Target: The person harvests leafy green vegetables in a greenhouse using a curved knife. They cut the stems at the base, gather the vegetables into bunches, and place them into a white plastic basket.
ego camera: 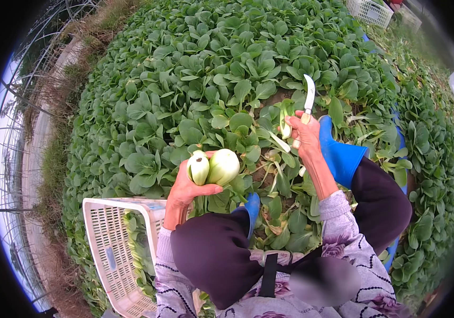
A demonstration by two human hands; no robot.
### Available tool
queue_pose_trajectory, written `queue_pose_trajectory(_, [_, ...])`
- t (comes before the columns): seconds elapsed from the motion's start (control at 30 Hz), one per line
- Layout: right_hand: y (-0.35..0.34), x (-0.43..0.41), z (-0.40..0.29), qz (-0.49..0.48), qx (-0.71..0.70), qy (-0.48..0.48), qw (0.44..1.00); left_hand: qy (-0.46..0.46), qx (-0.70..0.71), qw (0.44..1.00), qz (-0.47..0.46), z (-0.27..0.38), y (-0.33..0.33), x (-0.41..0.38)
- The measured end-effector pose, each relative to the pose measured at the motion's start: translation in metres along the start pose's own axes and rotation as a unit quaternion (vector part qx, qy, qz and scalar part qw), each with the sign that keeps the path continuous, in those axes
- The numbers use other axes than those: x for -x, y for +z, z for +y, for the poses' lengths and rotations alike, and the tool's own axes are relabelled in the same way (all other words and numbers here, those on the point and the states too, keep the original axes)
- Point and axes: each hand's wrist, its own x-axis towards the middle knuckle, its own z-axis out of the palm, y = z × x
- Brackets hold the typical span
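Observation:
My left hand [189, 185] grips two heads of bok choy [223, 167], their pale cut bases turned up and their leaves hanging below. One base has a dark spot at its centre. In my right hand [305, 135] is a small knife with a curved blade [310, 91], its tip pointing away from me. Against the fingers of that hand is a small pale-green bok choy [285, 119]; whether they grip it I cannot tell. Cut leaves and white stalks [280, 143] lie on the soil below the right hand.
A white slatted plastic crate [109, 238] with stacked bok choy [137, 246] stands at my left. Dense bok choy plants [195, 59] grow ahead. My blue boots [342, 153] are among the leaves. Further crates [372, 12] sit at the far right. Dry grass [58, 131] borders the left.

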Motion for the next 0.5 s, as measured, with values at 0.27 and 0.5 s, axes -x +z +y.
queue_pose_trajectory(0.27, [0.097,0.057,-0.047,-0.272,-0.064,0.24,0.93,0.216,-0.323,0.918,-0.082,0.062,0.035,-0.016])
queue_pose_trajectory(0.5, [0.093,0.062,-0.024,-0.297,-0.068,0.291,0.907,0.049,-0.173,0.983,0.033,0.02,0.025,-0.006])
